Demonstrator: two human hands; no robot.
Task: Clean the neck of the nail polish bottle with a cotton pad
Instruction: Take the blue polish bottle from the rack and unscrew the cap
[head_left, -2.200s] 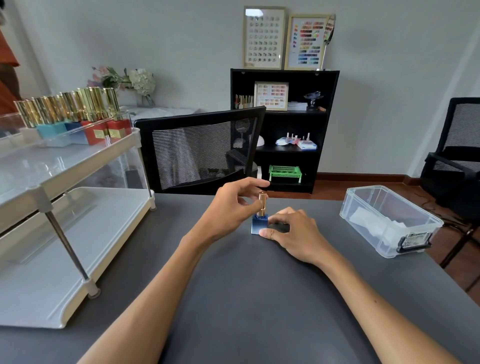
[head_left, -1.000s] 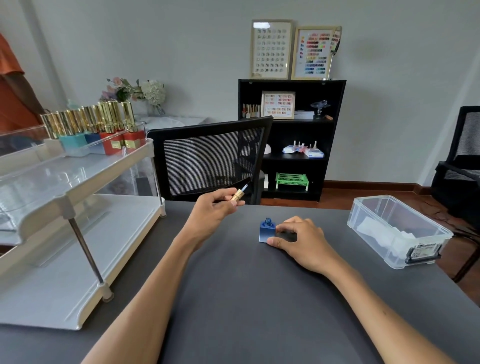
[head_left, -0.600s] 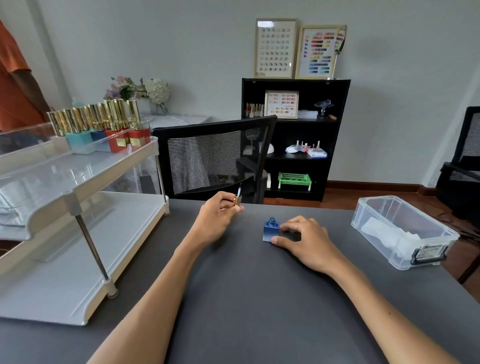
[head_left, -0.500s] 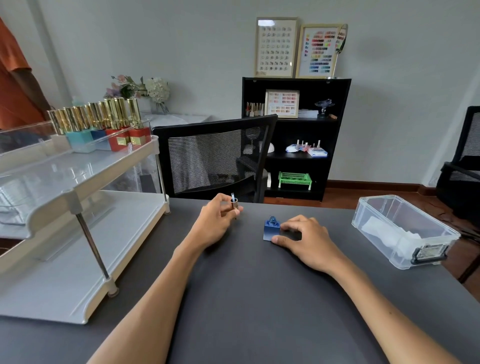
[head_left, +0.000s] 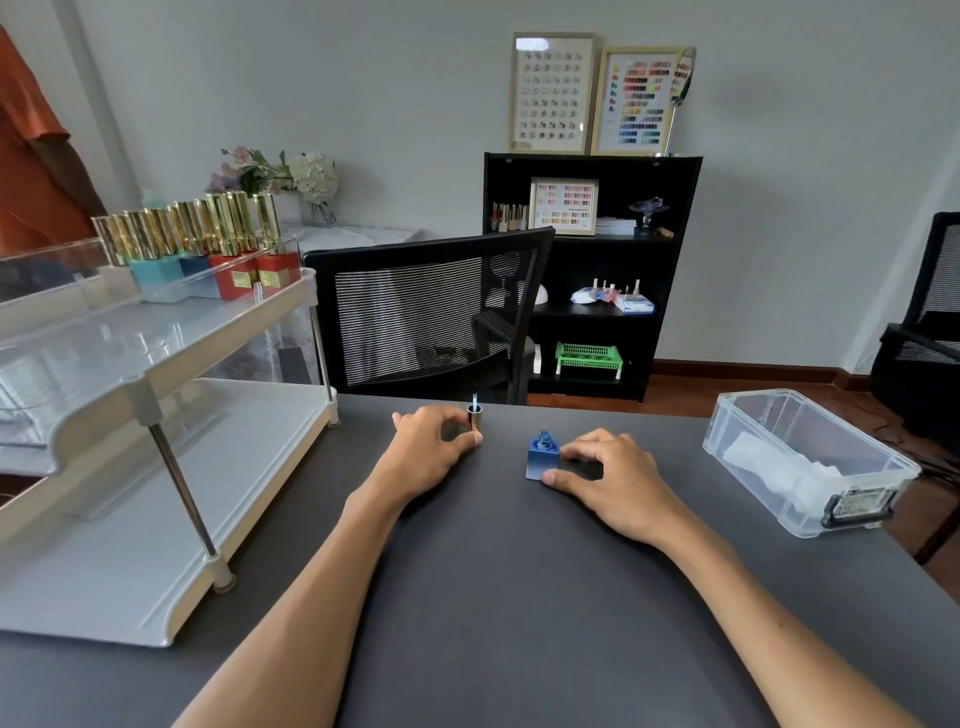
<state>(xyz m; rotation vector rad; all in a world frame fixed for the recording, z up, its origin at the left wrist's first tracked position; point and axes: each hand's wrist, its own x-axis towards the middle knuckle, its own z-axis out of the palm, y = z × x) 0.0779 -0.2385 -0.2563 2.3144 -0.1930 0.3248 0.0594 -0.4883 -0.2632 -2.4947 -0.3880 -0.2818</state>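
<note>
Right hand (head_left: 610, 475) gripped uncapped bottle (head_left: 542, 458), neck upright. Left hand (head_left: 434, 449) pinched cap (head_left: 474, 417), brush up. Pad box (head_left: 810, 462) lay rightward, nearer right hand.

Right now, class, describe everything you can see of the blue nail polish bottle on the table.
The blue nail polish bottle is a small cube-shaped body, deep blue fading paler toward its base, glossy like glass or plastic. Its cap is off, leaving a short blue neck exposed on top. It stands upright on the dark grey table, steadied by the right hand, whose thumb and fingertips touch its right side. The left hand holds the gold cap apart from it.
</note>
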